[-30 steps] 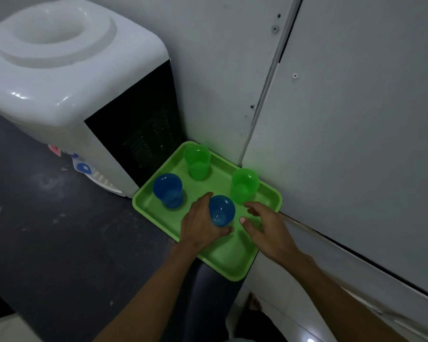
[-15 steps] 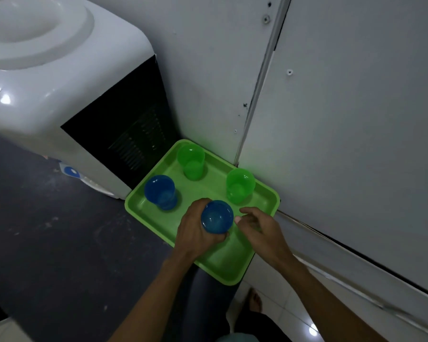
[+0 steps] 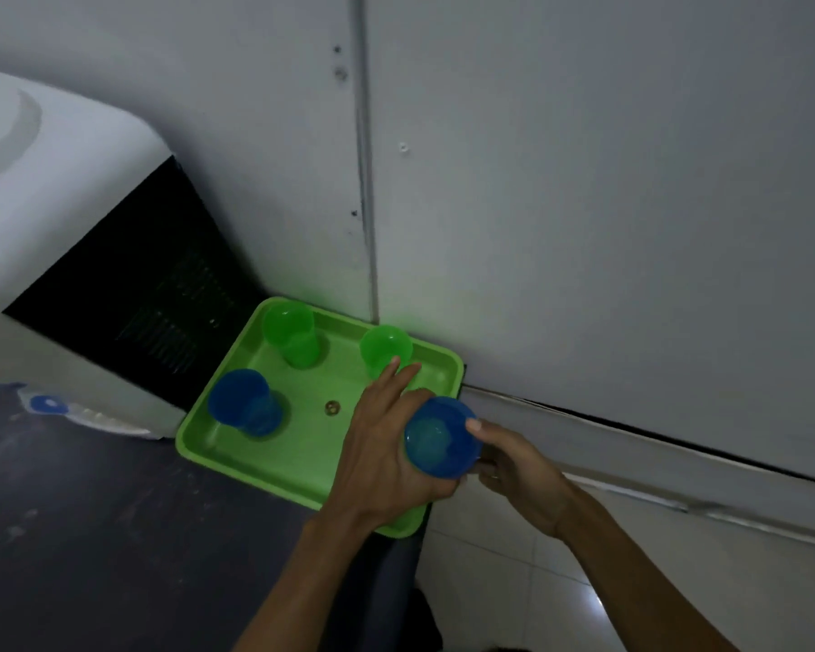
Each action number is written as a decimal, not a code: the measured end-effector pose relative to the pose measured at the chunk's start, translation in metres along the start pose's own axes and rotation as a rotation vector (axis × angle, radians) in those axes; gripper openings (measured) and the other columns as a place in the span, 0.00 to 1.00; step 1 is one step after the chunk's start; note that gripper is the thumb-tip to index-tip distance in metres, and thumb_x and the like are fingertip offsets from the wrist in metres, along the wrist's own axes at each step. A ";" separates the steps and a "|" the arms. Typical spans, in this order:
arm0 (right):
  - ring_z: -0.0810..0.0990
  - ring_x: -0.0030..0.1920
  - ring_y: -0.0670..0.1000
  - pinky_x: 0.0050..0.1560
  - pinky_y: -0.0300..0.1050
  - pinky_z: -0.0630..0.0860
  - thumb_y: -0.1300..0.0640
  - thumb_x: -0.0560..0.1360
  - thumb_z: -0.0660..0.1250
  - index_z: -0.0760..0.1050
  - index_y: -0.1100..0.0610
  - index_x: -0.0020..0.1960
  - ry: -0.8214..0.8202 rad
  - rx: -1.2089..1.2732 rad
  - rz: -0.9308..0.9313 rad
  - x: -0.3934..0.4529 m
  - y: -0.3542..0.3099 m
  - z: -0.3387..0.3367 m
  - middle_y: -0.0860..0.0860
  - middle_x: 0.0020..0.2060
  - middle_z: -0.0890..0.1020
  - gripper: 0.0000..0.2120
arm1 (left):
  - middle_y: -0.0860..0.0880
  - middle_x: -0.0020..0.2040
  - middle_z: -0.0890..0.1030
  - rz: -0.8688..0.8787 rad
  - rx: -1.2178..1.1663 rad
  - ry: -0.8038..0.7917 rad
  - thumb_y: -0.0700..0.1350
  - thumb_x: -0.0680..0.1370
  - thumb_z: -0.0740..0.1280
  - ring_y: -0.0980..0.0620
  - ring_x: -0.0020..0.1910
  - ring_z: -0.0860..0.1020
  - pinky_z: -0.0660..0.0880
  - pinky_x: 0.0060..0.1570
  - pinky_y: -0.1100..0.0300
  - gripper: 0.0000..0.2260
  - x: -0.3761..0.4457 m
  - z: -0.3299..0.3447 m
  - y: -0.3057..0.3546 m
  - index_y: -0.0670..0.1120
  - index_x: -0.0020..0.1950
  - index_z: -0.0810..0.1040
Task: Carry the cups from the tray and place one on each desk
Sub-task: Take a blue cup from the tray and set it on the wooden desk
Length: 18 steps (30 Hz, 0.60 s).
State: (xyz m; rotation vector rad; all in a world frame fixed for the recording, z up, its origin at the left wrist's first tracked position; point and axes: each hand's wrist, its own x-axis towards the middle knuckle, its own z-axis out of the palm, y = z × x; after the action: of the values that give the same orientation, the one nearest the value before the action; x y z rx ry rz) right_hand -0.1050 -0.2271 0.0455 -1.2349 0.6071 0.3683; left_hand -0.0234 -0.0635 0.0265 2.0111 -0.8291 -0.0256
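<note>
translucent blue cup (image 3: 442, 437) gripped by left hand (image 3: 387, 456), right hand (image 3: 514, 465) pinching its rim, above green tray (image 3: 302, 458) near-right corner

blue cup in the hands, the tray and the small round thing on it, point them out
blue cup (image 3: 436, 440): head view, inside of its open mouth
tray (image 3: 274, 463): head view, bare floor near front rim
small round thing (image 3: 333, 408): head view, its centre

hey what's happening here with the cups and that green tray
A person is taking cups off a green tray that sits on a dark counter beside a white water dispenser. The left hand has a blue cup in its grip, lifted over the tray's right edge, while the right hand touches the cup's rim. Three cups remain standing on the tray: another blue cup and two green cups. No desk is in view.
</note>
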 end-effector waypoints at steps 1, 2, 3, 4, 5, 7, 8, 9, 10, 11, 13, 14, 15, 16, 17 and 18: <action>0.83 0.38 0.41 0.33 0.28 0.75 0.48 0.67 0.62 0.79 0.55 0.51 0.020 0.020 -0.016 -0.011 0.001 -0.005 0.45 0.40 0.87 0.17 | 0.43 0.70 0.73 0.027 -0.011 -0.028 0.56 0.56 0.78 0.46 0.75 0.63 0.66 0.70 0.44 0.35 0.001 0.005 0.007 0.47 0.60 0.75; 0.83 0.38 0.41 0.33 0.28 0.75 0.47 0.68 0.62 0.80 0.55 0.52 0.044 0.033 -0.033 -0.022 0.005 -0.013 0.45 0.41 0.87 0.18 | 0.43 0.70 0.72 0.047 -0.020 -0.057 0.56 0.56 0.78 0.47 0.76 0.63 0.65 0.70 0.43 0.35 0.003 0.011 0.016 0.46 0.60 0.77; 0.83 0.39 0.41 0.34 0.28 0.75 0.47 0.68 0.62 0.80 0.55 0.53 0.064 0.040 -0.046 -0.031 0.008 -0.018 0.45 0.42 0.86 0.19 | 0.44 0.71 0.72 0.059 -0.032 -0.087 0.57 0.56 0.77 0.48 0.76 0.62 0.64 0.71 0.42 0.34 0.003 0.016 0.023 0.45 0.59 0.78; 0.83 0.40 0.41 0.35 0.28 0.75 0.46 0.68 0.62 0.80 0.55 0.54 0.090 0.047 -0.062 -0.044 0.012 -0.026 0.46 0.43 0.86 0.20 | 0.46 0.71 0.71 0.077 -0.048 -0.119 0.58 0.56 0.76 0.51 0.76 0.61 0.63 0.72 0.43 0.34 0.004 0.022 0.034 0.44 0.59 0.78; 0.83 0.41 0.42 0.36 0.28 0.75 0.44 0.68 0.64 0.80 0.56 0.56 0.117 0.049 -0.080 -0.058 0.015 -0.032 0.47 0.44 0.86 0.22 | 0.47 0.71 0.70 0.102 -0.064 -0.149 0.58 0.56 0.76 0.53 0.76 0.60 0.63 0.72 0.43 0.34 0.005 0.029 0.044 0.44 0.59 0.79; 0.83 0.44 0.43 0.38 0.28 0.75 0.39 0.65 0.67 0.80 0.56 0.57 0.197 0.050 -0.109 -0.086 0.025 -0.047 0.49 0.47 0.86 0.28 | 0.48 0.72 0.69 0.161 -0.078 -0.213 0.59 0.56 0.77 0.54 0.77 0.58 0.62 0.72 0.43 0.35 0.004 0.045 0.065 0.46 0.59 0.78; 0.83 0.46 0.45 0.41 0.30 0.76 0.36 0.62 0.66 0.80 0.55 0.57 0.244 0.054 -0.120 -0.101 0.033 -0.056 0.51 0.50 0.85 0.31 | 0.47 0.73 0.68 0.186 -0.086 -0.260 0.60 0.55 0.78 0.52 0.77 0.58 0.62 0.73 0.42 0.36 0.003 0.055 0.078 0.46 0.59 0.78; 0.82 0.49 0.48 0.47 0.34 0.77 0.34 0.61 0.66 0.80 0.54 0.57 0.289 0.063 -0.125 -0.117 0.042 -0.066 0.53 0.53 0.84 0.32 | 0.46 0.73 0.68 0.206 -0.093 -0.307 0.61 0.55 0.79 0.51 0.78 0.57 0.61 0.73 0.41 0.37 0.001 0.065 0.092 0.46 0.60 0.78; 0.82 0.51 0.52 0.55 0.41 0.76 0.32 0.61 0.66 0.81 0.52 0.56 0.334 0.076 -0.128 -0.133 0.052 -0.076 0.55 0.54 0.83 0.32 | 0.46 0.74 0.68 0.228 -0.100 -0.349 0.61 0.55 0.79 0.50 0.78 0.57 0.61 0.73 0.41 0.37 -0.003 0.076 0.107 0.46 0.60 0.78; 0.82 0.52 0.54 0.62 0.48 0.73 0.31 0.61 0.66 0.81 0.51 0.56 0.379 0.092 -0.134 -0.150 0.062 -0.086 0.56 0.55 0.83 0.32 | 0.46 0.74 0.68 0.251 -0.106 -0.385 0.62 0.55 0.78 0.50 0.78 0.57 0.61 0.73 0.40 0.38 -0.008 0.086 0.123 0.46 0.60 0.78; 0.82 0.53 0.57 0.66 0.56 0.69 0.30 0.62 0.66 0.81 0.50 0.54 0.465 0.120 -0.167 -0.186 0.084 -0.104 0.57 0.54 0.83 0.30 | 0.47 0.75 0.66 0.302 -0.113 -0.453 0.63 0.55 0.78 0.50 0.78 0.56 0.62 0.72 0.39 0.38 -0.022 0.108 0.156 0.47 0.60 0.78; 0.82 0.54 0.58 0.66 0.57 0.69 0.29 0.62 0.66 0.81 0.50 0.54 0.505 0.126 -0.186 -0.205 0.096 -0.112 0.57 0.53 0.83 0.30 | 0.49 0.76 0.66 0.331 -0.114 -0.489 0.64 0.55 0.78 0.51 0.79 0.55 0.62 0.72 0.38 0.38 -0.031 0.119 0.173 0.49 0.61 0.77; 0.81 0.55 0.59 0.66 0.58 0.70 0.29 0.63 0.65 0.80 0.49 0.55 0.546 0.132 -0.202 -0.225 0.107 -0.120 0.58 0.52 0.83 0.30 | 0.50 0.76 0.65 0.360 -0.113 -0.524 0.64 0.56 0.78 0.52 0.79 0.54 0.62 0.71 0.38 0.39 -0.041 0.130 0.190 0.50 0.62 0.76; 0.81 0.55 0.59 0.65 0.58 0.71 0.28 0.63 0.64 0.80 0.49 0.55 0.586 0.139 -0.220 -0.246 0.120 -0.126 0.58 0.52 0.83 0.31 | 0.51 0.77 0.64 0.389 -0.113 -0.558 0.65 0.56 0.78 0.52 0.79 0.53 0.63 0.71 0.38 0.39 -0.053 0.141 0.208 0.51 0.62 0.75; 0.81 0.54 0.59 0.64 0.57 0.72 0.28 0.63 0.64 0.80 0.49 0.55 0.626 0.151 -0.237 -0.267 0.133 -0.132 0.58 0.51 0.83 0.31 | 0.51 0.77 0.64 0.411 -0.120 -0.591 0.65 0.56 0.78 0.52 0.79 0.53 0.63 0.71 0.38 0.39 -0.065 0.152 0.226 0.52 0.63 0.75; 0.81 0.54 0.59 0.64 0.57 0.72 0.28 0.63 0.63 0.80 0.49 0.55 0.666 0.165 -0.252 -0.289 0.146 -0.137 0.58 0.50 0.84 0.31 | 0.51 0.77 0.64 0.431 -0.138 -0.622 0.65 0.56 0.78 0.53 0.79 0.53 0.63 0.72 0.39 0.39 -0.078 0.163 0.243 0.52 0.63 0.75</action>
State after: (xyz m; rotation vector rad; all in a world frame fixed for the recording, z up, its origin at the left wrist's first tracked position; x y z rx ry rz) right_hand -0.4473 -0.2966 0.0836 -1.2507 1.0101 -0.3198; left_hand -0.2694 -0.2257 0.0975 1.6647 -1.5926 -0.4667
